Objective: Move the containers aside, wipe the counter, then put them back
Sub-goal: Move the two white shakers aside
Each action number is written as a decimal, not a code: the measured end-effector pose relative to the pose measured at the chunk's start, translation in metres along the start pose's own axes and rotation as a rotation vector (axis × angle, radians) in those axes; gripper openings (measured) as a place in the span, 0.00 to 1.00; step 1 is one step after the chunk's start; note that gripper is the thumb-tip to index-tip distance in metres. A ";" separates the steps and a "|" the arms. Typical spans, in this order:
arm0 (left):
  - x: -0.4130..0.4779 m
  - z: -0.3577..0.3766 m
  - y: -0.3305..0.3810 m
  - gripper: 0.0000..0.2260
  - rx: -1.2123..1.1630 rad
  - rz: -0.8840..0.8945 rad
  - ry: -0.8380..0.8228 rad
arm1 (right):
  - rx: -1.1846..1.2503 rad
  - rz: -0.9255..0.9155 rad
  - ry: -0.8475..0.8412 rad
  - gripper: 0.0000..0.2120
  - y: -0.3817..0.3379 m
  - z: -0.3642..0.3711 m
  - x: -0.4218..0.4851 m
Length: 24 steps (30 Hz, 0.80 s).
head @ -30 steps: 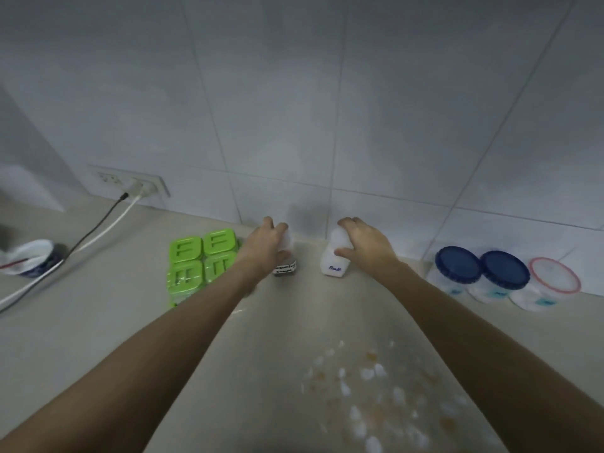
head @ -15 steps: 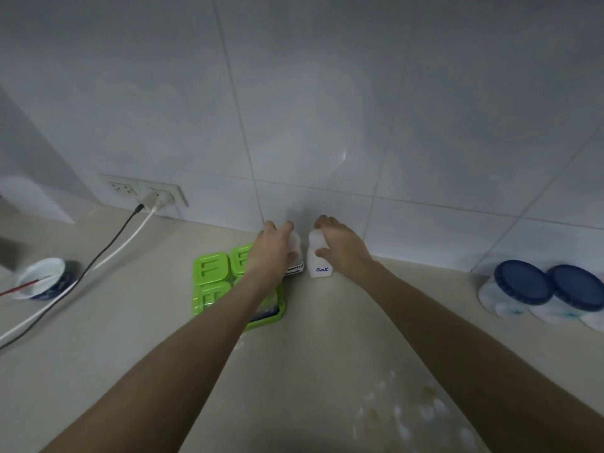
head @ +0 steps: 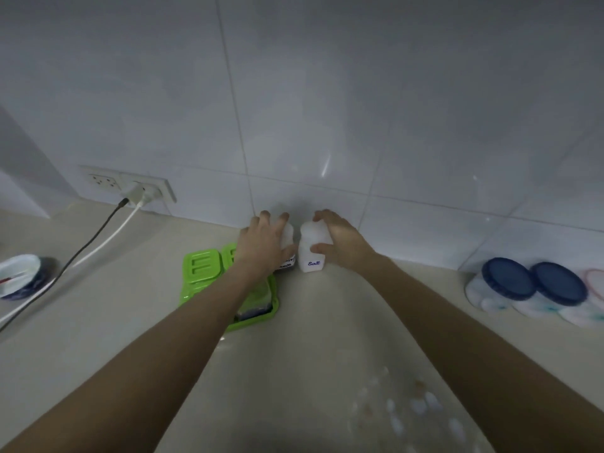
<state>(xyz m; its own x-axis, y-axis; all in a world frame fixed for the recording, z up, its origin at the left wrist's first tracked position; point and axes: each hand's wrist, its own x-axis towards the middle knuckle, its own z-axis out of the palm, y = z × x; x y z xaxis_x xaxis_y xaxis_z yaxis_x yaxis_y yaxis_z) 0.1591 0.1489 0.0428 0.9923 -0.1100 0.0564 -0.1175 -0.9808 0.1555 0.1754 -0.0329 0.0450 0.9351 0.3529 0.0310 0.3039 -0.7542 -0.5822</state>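
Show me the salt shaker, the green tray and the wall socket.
salt shaker [head: 313,256], head view, on its white body above the label.
green tray [head: 201,266], head view, on a lid at its back left.
wall socket [head: 104,181], head view, on its empty left outlet.

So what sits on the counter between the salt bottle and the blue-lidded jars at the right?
Nothing: in the head view the counter between the salt bottle and the blue-lidded jars is bare, crossed only by the right hand and forearm.

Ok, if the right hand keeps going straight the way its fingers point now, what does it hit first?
The right hand is already wrapped on the Salt bottle. Pushed onward, its fingers would probably meet the tiled wall just behind; the gap there is hard to judge.
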 end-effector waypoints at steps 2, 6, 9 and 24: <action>-0.004 -0.008 0.007 0.28 0.049 0.035 0.080 | -0.042 0.004 0.017 0.23 0.009 -0.015 -0.016; -0.009 -0.024 0.039 0.27 0.097 0.099 0.122 | -0.102 0.119 0.099 0.21 0.044 -0.051 -0.067; -0.011 -0.030 0.087 0.26 0.107 0.184 0.096 | -0.162 0.243 0.146 0.24 0.084 -0.081 -0.119; -0.045 0.052 0.328 0.20 -0.242 0.416 -0.089 | -0.330 0.474 0.128 0.34 0.231 -0.182 -0.268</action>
<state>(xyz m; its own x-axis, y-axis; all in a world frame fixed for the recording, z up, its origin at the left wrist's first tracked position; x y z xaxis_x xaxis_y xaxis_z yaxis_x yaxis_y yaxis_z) 0.0780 -0.1765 0.0401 0.8576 -0.5082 0.0791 -0.4996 -0.7866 0.3628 0.0280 -0.4031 0.0502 0.9910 -0.1190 -0.0611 -0.1313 -0.9529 -0.2735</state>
